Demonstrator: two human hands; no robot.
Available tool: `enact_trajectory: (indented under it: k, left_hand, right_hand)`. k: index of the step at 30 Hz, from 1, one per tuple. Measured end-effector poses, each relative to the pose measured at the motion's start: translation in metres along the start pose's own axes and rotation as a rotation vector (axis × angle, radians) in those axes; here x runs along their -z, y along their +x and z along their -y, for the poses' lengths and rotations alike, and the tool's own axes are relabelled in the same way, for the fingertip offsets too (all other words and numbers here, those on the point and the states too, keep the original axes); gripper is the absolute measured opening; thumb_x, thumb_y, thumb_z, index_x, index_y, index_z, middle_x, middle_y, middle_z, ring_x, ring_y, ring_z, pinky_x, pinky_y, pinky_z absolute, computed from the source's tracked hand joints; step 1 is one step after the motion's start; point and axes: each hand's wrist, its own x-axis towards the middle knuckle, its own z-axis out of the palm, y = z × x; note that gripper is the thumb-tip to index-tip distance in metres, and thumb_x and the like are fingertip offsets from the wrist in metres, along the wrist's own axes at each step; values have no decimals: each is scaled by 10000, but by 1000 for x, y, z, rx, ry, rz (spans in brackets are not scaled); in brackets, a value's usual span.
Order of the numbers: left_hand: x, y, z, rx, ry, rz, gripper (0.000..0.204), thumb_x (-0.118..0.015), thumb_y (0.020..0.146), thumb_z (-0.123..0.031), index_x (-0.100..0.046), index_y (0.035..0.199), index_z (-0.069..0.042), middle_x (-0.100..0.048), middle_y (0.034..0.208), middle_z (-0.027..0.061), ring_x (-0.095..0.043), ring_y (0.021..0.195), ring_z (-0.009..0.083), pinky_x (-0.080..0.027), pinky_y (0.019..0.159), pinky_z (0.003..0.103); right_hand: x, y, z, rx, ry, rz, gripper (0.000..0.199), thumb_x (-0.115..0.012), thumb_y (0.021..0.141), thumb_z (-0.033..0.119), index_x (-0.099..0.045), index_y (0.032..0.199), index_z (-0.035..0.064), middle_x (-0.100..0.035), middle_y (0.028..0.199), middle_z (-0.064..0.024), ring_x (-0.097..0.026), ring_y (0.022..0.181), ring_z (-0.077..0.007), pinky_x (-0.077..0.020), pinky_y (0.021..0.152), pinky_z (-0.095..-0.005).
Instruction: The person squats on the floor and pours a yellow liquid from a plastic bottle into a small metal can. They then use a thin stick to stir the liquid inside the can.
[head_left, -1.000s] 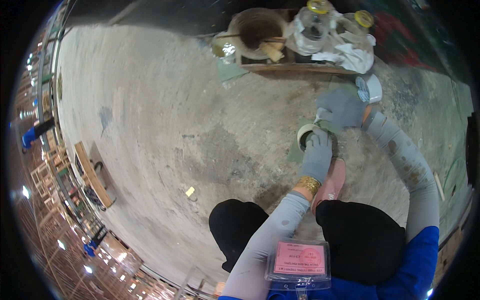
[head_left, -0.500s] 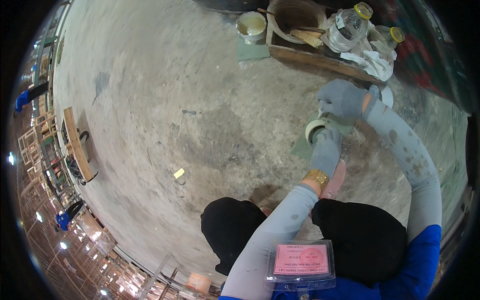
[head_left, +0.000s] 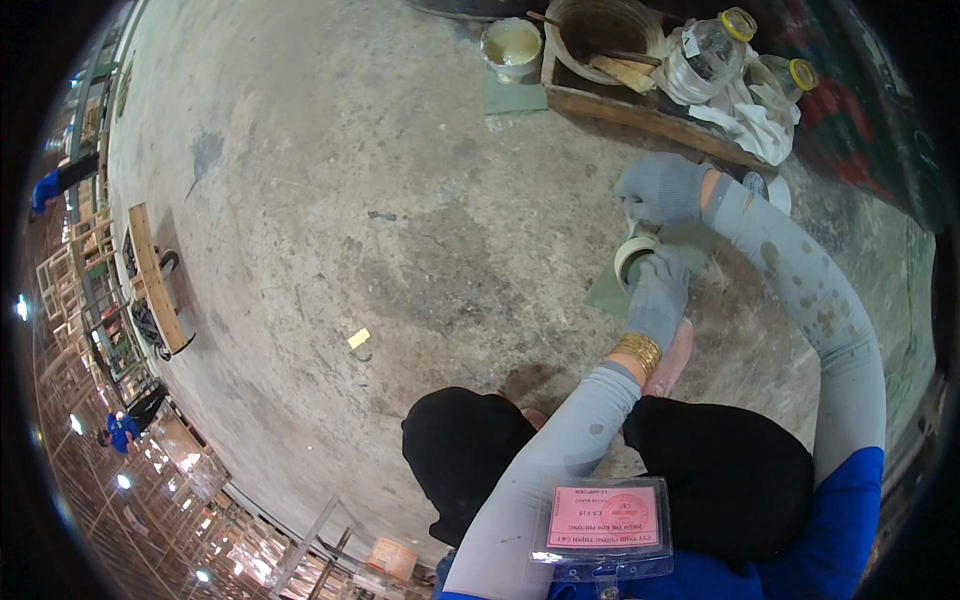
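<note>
In its gray glove, my left hand (head_left: 660,292) is closed around a cream roll of tape (head_left: 624,256), with the ring's opening facing up and left. My right hand (head_left: 662,190), also gloved, is just beyond the roll with its fingers pinched together. A short pale strip shows between that hand and the roll; it looks like the tape's end, though the fingertips are partly hidden. Below both hands, a green sheet (head_left: 604,291) lies on the concrete floor.
Ahead, a wooden tray (head_left: 640,124) holds a round bowl (head_left: 566,62), plastic bottles and a white cloth. Left of it, a white tub (head_left: 511,52) stands on a green piece. A wooden beam (head_left: 158,280) is at far left. A pink slipper (head_left: 672,358) is near my left wrist.
My right hand has shifted slightly left, above the roll. My left hand keeps its hold on the tape roll almost in place. The view has tilted a little.
</note>
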Motion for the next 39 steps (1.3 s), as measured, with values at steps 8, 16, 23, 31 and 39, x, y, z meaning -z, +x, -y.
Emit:
enact_trajectory:
  k: [8,16,23,31,39]
  left_hand:
    - [-3,1,-1,10,-90,35,365,-498,826,-158,-515,1166,-29,-456,1210,209,-500,965,263,-367,792,331]
    - [-3,-5,12,-5,-192,-165,427,-545,754,-185,-495,1154,-43,-478,1121,156,-444,1050,316,-365,832,416]
    - [-13,-8,53,127,-263,-53,583,-632,676,-203,-443,1208,-55,-468,1143,168,-474,1032,319,-379,850,435]
    - [9,1,106,128,-393,-45,802,-773,554,-303,-434,1250,-94,-438,1257,173,-466,1108,351,-422,875,437]
    - [0,10,118,-210,-237,122,696,-769,599,-185,-482,1230,-118,-489,1226,112,-488,1081,338,-449,874,408]
  right_hand:
    - [0,-30,-21,-131,-7,27,183,-583,740,241,-588,748,58,-578,746,-156,-568,768,-341,-435,684,-430]
    - [-32,-108,-31,-206,196,-424,238,-560,792,270,-633,816,45,-619,785,-153,-586,766,-320,-440,719,-404]
    - [-84,-177,-19,-471,840,-829,230,-639,809,213,-644,894,0,-624,768,-52,-552,690,-113,-441,629,-279]
    - [-142,-165,23,-452,970,-912,217,-623,823,262,-653,916,68,-625,802,-74,-571,681,-166,-444,626,-307]
    - [-161,-103,42,-350,804,-842,257,-561,822,321,-613,846,70,-617,794,-161,-583,754,-354,-450,697,-424]
